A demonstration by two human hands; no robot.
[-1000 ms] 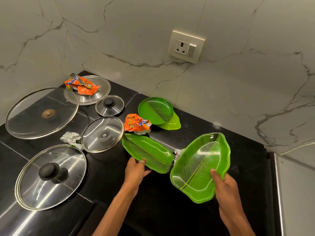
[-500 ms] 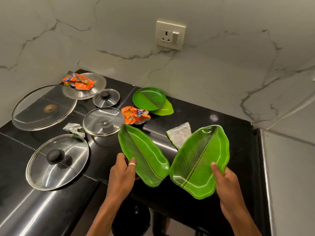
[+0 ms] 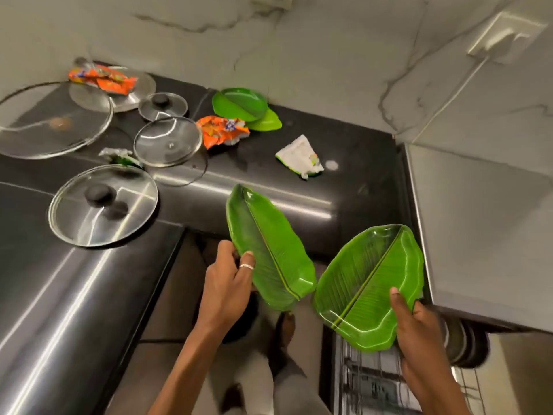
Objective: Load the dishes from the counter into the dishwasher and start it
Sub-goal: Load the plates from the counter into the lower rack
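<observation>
Your left hand (image 3: 227, 283) grips the narrow leaf plate (image 3: 269, 250) by its left edge, fingers curled under and the thumb, with a ring beside it, pressed on the rim. The plate is tilted, held in the air just past the counter (image 3: 74, 295) edge. Your right hand (image 3: 419, 333) holds the wide leaf plate (image 3: 371, 286) at its lower right rim, thumb on the inner face and the other fingers hidden behind it. This plate tilts too and hangs over the dishwasher rack (image 3: 371, 381), which shows blurred at the bottom. The 2 plates sit just beside each other, not clearly touching.

On the counter lie 2 more green plates (image 3: 242, 106), stacked near the wall, and 4 glass lids: a big one (image 3: 54, 121) at far left, a small one (image 3: 163, 106) with a black knob, a middle one (image 3: 167, 142), and a near one (image 3: 103, 205) with a black knob. A steel lid (image 3: 128, 94) at the back carries an orange wrapper (image 3: 101, 80). Another orange wrapper (image 3: 223, 133) and a white wrapper (image 3: 300, 157) lie between the lids and the wall.
</observation>
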